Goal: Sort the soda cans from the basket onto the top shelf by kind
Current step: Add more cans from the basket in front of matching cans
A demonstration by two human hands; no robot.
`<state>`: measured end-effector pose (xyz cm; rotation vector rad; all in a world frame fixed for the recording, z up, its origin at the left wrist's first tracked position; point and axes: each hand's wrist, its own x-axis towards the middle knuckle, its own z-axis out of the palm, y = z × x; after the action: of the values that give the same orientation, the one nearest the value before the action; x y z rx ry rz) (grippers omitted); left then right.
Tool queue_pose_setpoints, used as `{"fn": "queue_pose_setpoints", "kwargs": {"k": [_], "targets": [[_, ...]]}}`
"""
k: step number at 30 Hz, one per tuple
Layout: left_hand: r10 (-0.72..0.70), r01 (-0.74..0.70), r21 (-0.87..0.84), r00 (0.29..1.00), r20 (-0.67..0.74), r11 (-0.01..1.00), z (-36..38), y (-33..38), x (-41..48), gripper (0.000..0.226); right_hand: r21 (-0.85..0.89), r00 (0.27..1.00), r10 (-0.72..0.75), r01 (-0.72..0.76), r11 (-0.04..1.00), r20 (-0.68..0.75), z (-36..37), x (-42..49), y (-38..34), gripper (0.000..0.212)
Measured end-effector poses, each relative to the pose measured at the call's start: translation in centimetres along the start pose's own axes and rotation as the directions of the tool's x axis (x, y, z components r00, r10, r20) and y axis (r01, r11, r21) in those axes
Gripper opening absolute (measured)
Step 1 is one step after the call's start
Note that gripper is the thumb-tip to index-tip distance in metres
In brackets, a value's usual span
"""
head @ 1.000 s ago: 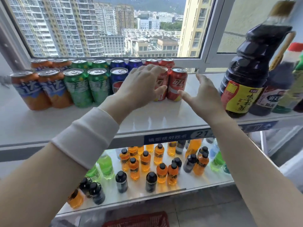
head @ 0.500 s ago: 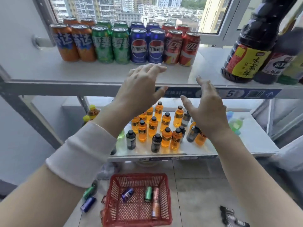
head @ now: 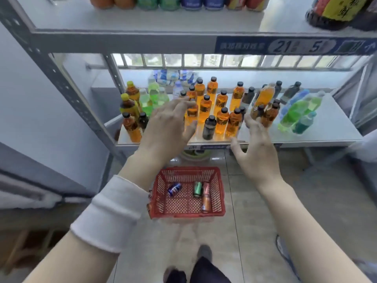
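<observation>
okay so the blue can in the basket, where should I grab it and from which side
Grip the blue can around its middle, coming straight down from above. It lies on its side, angled, on the floor of the red basket, apart from the other cans, so its long sides look free; either open hand could probably wrap it.

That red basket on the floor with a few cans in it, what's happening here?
A person is sorting soda cans onto the top shelf. Both hands are empty, fingers spread: the left hand and right hand hang above the red basket. In it lie a blue can, a green can and a reddish and an orange one. Cans already line the shelf's back.
</observation>
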<state>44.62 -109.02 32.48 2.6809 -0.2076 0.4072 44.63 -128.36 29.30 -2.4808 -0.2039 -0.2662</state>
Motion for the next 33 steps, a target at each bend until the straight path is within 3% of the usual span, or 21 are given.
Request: {"fn": "queue_pose_setpoints", "kwargs": {"k": [9,17,24,31,33], "targets": [[-0.189,0.205,-0.065,0.963,0.190,0.977,4.8,-6.8,-9.3,0.041,0.019,0.957,0.169,-0.178,0.984,0.235,8.5,-8.9,3.0,0.060],[-0.373,0.413,-0.026,0.846,0.382,0.910,12.9,-10.4,-11.5,0.040,-0.014,0.855,0.305,-0.330,0.944,0.419,14.5,-7.5,8.4,0.060],[-0.492,0.586,0.004,0.677,0.547,0.810,24.2,-13.9,-14.4,0.040,-0.124,0.713,0.423,-0.432,0.893,0.559,23.3,-7.3,16.4,0.059],[-0.576,0.827,-0.013,0.404,0.711,0.563,38.6,-18.7,-19.2,0.035,-0.282,0.449,0.581,-0.571,0.771,0.679,36.4,-10.6,28.0,0.065],[-0.564,0.844,-0.011,0.368,0.739,0.536,43.0,-20.7,-19.9,0.034,-0.316,0.416,0.610,-0.584,0.748,0.674,40.2,-10.9,31.8,0.062]]}}
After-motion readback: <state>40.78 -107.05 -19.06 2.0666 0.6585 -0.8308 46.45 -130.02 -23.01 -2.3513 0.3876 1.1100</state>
